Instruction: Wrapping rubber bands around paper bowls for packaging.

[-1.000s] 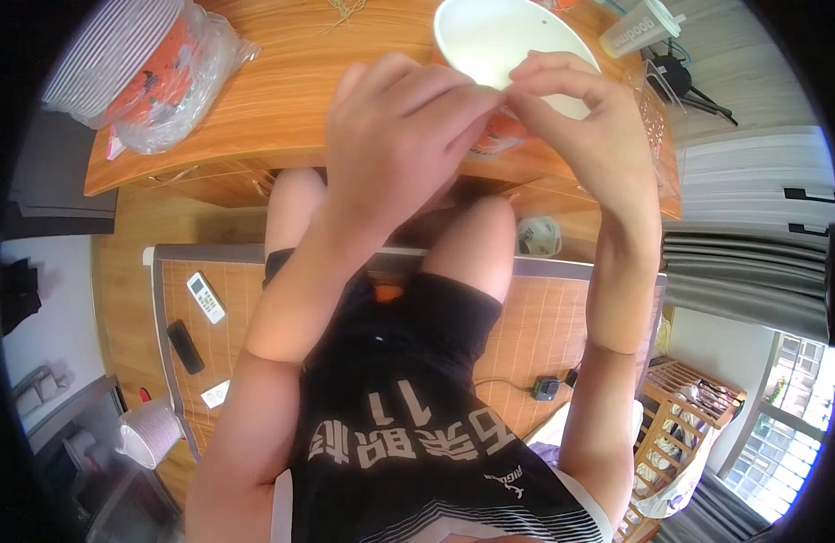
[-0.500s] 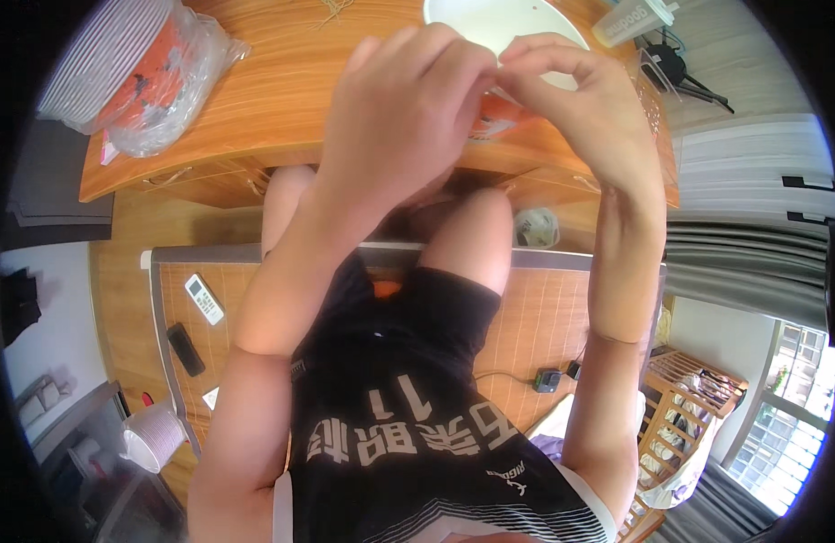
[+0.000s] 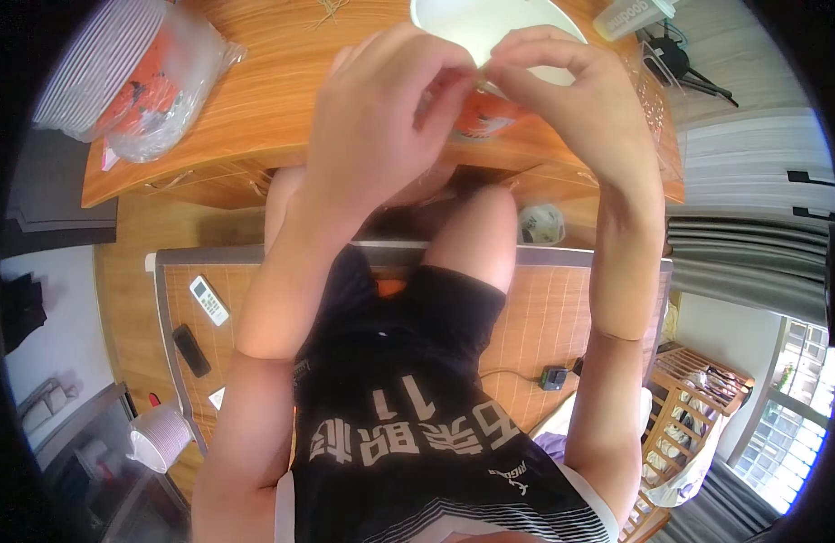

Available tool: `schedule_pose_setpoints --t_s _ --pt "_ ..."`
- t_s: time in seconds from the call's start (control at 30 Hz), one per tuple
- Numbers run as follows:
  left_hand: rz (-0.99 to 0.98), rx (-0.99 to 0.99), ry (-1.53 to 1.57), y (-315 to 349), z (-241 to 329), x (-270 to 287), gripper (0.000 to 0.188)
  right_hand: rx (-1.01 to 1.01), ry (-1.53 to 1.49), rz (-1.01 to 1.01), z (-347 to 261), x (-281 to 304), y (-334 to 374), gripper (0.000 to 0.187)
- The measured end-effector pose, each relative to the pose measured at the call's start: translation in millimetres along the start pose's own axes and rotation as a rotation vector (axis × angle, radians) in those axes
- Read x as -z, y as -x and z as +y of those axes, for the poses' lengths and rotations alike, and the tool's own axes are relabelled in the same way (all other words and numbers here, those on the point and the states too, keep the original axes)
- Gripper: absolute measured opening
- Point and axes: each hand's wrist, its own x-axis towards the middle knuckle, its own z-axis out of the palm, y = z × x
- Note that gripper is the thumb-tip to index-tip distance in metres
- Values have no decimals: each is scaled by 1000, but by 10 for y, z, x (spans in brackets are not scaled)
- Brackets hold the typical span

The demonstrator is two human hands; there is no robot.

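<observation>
Above the wooden desk, my left hand (image 3: 377, 118) and my right hand (image 3: 585, 109) meet fingertip to fingertip. Both are closed in a pinch; whatever is between the fingers is too small to make out. Just beyond and below them stands a large paper bowl (image 3: 485, 116), white inside and orange-patterned outside. My fingers hide part of its near rim.
A stack of paper bowls (image 3: 151, 95) in clear plastic lies at the desk's left. Thin straw-coloured strands (image 3: 330, 11) lie at the far edge, a lidded cup (image 3: 630, 18) at the far right. A remote (image 3: 209, 300) and a black phone (image 3: 191, 350) rest on the mat-covered seat.
Both hands have shifted slightly left and toward me, and my left fingers have turned so that their curled inner side shows more. The fingertips still meet.
</observation>
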Motion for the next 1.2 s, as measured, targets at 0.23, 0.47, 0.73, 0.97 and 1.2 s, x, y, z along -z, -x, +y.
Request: schedule_pose_setpoints --t_s 0.23,0.47,0.73,0.97,1.2 --pt "110 -273 -209 -53 17 106 21 -15 5 -13 -25 -6 -7 12" --pt "9 -320 -316 -108 26 180 24 -12 -30 -8 36 15 -32 13" --pt "613 -740 20 -362 -231 -191 22 -190 -94 -16 -226 -5 -60 9" --pt "55 -400 152 -344 -250 -21 19 58 26 -16 0 -89 -36 13" --pt "-179 -234 1068 -245 -375 88 13 276 193 56 -62 -151 5 12"
